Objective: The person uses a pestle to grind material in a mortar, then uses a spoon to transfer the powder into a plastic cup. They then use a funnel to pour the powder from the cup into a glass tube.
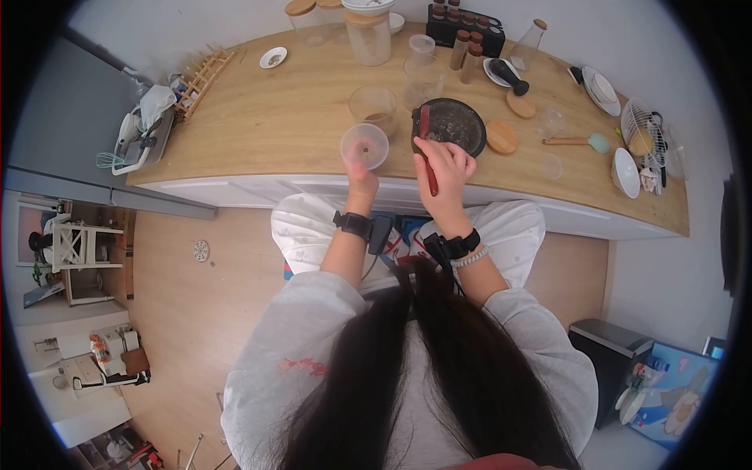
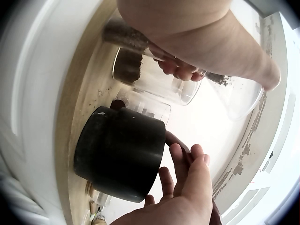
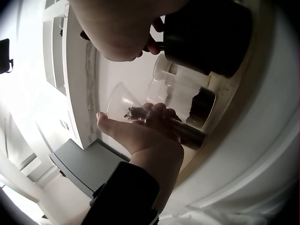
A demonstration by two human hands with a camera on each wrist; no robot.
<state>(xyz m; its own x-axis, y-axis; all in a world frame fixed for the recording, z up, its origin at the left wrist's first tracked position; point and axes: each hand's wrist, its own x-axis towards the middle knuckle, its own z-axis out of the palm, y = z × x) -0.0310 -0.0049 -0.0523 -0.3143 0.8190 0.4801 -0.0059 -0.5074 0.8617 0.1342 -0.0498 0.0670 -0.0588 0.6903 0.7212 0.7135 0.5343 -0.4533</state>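
Observation:
My left hand (image 1: pixel 362 185) grips an upright glass tube (image 3: pixel 190 136) filled with dark grains. A clear plastic funnel (image 1: pixel 365 141) sits in the tube's mouth, with some dark bits at its narrow bottom. The right hand (image 1: pixel 448 171) pinches a slim red-brown spoon (image 1: pixel 432 178) by its handle. Its front end lies over the left rim of a black mortar (image 1: pixel 468 125), which has dark residue inside. Between the hands, just behind the funnel, stands a clear glass jar (image 1: pixel 373 102); in the left wrist view dark powder (image 2: pixel 127 65) covers its bottom.
Behind the mortar are a second clear container (image 1: pixel 424 82), capped spice tubes (image 1: pixel 471 63) and a black rack (image 1: pixel 466 35). A black pestle (image 1: pixel 509 77) lies on a white dish. Rightward are wooden lids (image 1: pixel 501 136), a spatula (image 1: pixel 598 142) and a white bowl (image 1: pixel 625 173).

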